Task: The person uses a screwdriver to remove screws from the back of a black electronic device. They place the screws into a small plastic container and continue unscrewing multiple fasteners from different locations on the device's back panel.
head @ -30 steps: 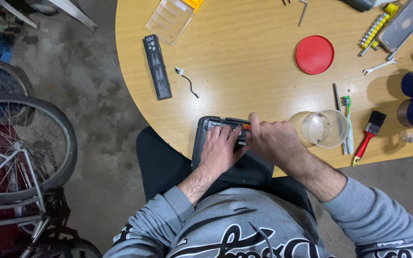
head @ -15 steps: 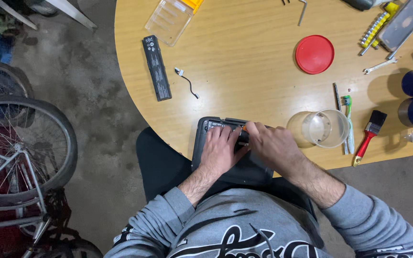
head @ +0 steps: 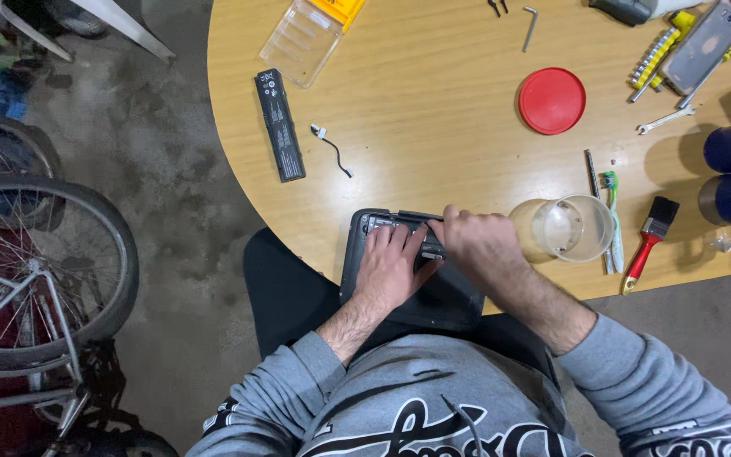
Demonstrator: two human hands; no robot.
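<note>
At the far edge of the table we see a clear plastic case (head: 302, 41), rectangular and empty-looking, with a yellow-orange card (head: 342, 8) at its upper end. Just below it lies a long black battery pack (head: 279, 124) bearing a pale label strip, and beside that a short black cable (head: 332, 149) with a white plug. A round red lid (head: 552, 101) sits well apart to the right, near a grey flat device (head: 703, 46) and a yellow bit holder (head: 660, 52).

The surface is a rounded wooden table (head: 433, 110) with a light orange grain. Under it is stained concrete floor (head: 171, 211), and a bicycle wheel (head: 31, 262) stands at the left.

Our dark device (head: 399, 283), a black slab with a row of small parts along its top edge, lies at the near edge of the table, partly overhanging the lap. Our left hand (head: 391, 267) rests flat on it, fingers spread and extended, pressing it down. Our right hand (head: 477, 244) is curled closed at the device's upper right corner; it seems to pinch a small part there, though we cannot tell what. Just right of that hand lies a clear plastic cup (head: 570, 228) on its side, then a green toothbrush (head: 612, 216) and a red-handled paintbrush (head: 649, 241).
</note>
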